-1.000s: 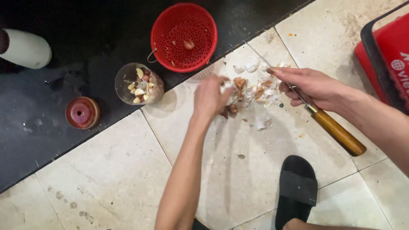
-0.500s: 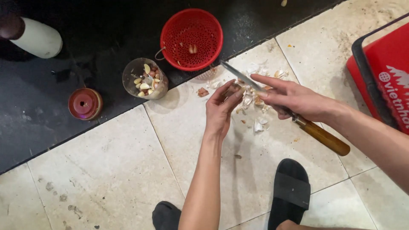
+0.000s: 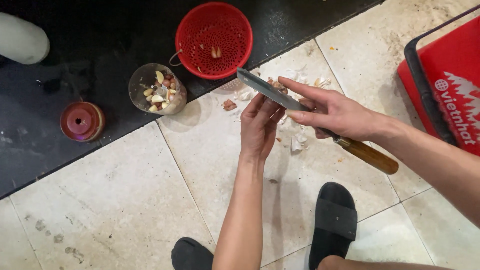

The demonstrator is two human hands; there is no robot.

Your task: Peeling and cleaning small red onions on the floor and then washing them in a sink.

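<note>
The right hand (image 3: 335,112) is closed around a knife (image 3: 272,91), gripping it where the blade meets the wooden handle; the index finger lies extended along the blade. The blade points up and left, toward the red basket (image 3: 192,47). The left hand (image 3: 260,125) is raised palm-up just beside the blade, fingers curled loosely toward it; whether they pinch anything cannot be told. Both hands sit above a scatter of garlic peels (image 3: 298,142) on the tiled floor (image 3: 125,200). A clear jar (image 3: 137,82) holding peeled cloves stands left of the basket (on the dark strip of floor). A round red lid (image 3: 80,121) lies further left. A red crate (image 3: 450,95) stands at the right edge. Two black sandals (image 3: 335,225) show at the bottom.
</note>
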